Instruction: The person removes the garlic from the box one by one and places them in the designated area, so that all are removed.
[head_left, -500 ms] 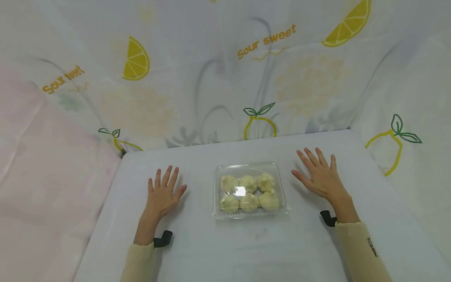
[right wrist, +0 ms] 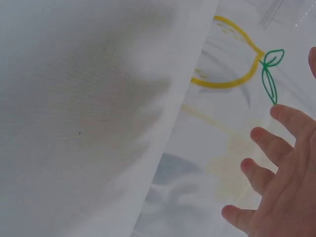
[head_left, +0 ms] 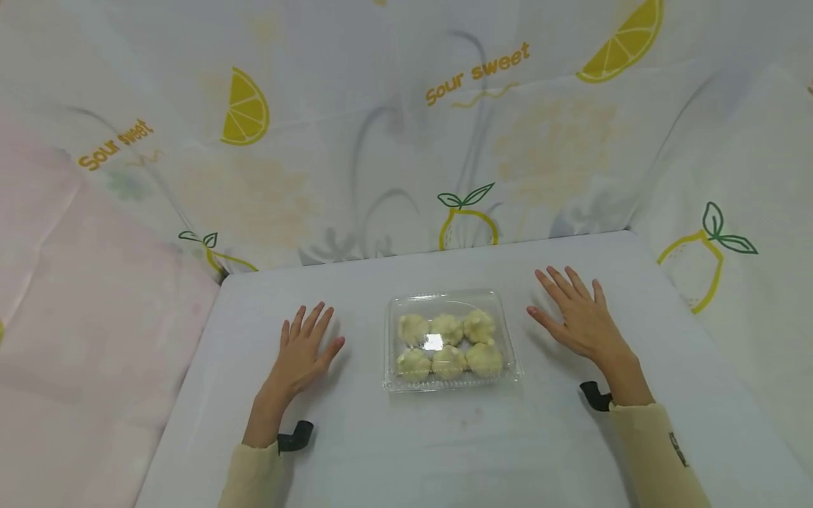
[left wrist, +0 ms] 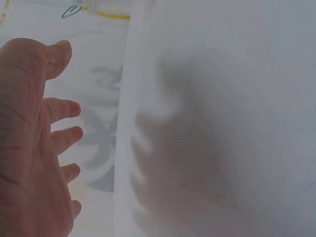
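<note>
A clear plastic clamshell box with its lid down rests on the white table. Inside it, pale round dumplings or buns lie in two rows. To its left my left hand hovers over the table, palm down, fingers spread and holding nothing. On the other side my right hand is likewise spread, palm down, apart from the box's right edge. Both wrist views show the left palm and the right palm above the white surface, each casting a shadow on it.
Behind the white table hangs a white cloth printed with lemons and "Sour sweet" lettering. Pinkish cloth hangs along the left side. A black curved piece sticks out at each wrist, the left one and the right one.
My left hand has shifted slightly to the right, toward the box, and turned a little. The right hand has barely moved. The box stays in place.
</note>
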`<state>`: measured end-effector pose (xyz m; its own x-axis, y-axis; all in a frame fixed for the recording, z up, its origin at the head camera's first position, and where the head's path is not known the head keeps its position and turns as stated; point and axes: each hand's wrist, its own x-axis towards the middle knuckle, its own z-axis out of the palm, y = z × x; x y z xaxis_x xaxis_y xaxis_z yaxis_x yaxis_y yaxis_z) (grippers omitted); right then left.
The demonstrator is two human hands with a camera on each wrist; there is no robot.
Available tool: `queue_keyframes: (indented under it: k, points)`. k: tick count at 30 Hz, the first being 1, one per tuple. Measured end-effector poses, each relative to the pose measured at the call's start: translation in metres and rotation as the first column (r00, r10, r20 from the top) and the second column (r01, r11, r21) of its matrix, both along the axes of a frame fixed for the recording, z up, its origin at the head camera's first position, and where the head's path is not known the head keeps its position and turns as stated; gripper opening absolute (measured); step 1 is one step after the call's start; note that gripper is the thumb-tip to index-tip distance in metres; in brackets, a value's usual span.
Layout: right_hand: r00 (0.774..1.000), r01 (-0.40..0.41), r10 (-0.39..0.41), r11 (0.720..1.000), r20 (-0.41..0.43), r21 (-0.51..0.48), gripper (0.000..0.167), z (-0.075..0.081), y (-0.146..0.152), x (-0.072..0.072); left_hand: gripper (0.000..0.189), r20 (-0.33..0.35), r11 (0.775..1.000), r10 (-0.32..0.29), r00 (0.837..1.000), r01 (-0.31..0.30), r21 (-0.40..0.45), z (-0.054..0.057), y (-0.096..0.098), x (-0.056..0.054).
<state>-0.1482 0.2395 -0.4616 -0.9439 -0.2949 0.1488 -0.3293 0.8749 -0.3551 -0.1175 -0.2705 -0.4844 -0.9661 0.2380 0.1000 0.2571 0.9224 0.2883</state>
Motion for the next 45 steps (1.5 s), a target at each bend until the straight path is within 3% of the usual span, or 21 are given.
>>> queue_keyframes:
  k: [7,18,35,40,45]
  points:
    - [1.0,-0.019,0.018,0.999,-0.011,-0.034,0.074,0.002,-0.002,0.002,0.07,-0.009,0.995,-0.045,0.999,0.046,0.088,0.001,0.009,0.006]
    - [0.999,-0.039,0.037,0.997,-0.032,-0.059,0.072,0.006,-0.007,0.008,0.065,0.024,0.963,-0.136,0.99,0.127,0.238,0.006,0.021,0.013]
    - [0.99,-0.129,0.118,0.98,-0.082,-0.149,0.069,0.005,-0.01,0.015,0.066,0.183,0.93,-0.18,0.967,0.106,0.353,0.018,0.032,0.027]
    - [0.988,-0.15,0.14,0.973,-0.068,-0.177,0.069,0.005,-0.01,0.017,0.066,0.198,0.919,-0.199,0.96,0.112,0.378,0.02,0.034,0.029]
    - [0.989,-0.142,0.148,0.97,0.019,-0.197,0.069,0.008,-0.009,0.02,0.065,0.21,0.911,-0.218,0.953,0.122,0.393,0.023,0.036,0.032]
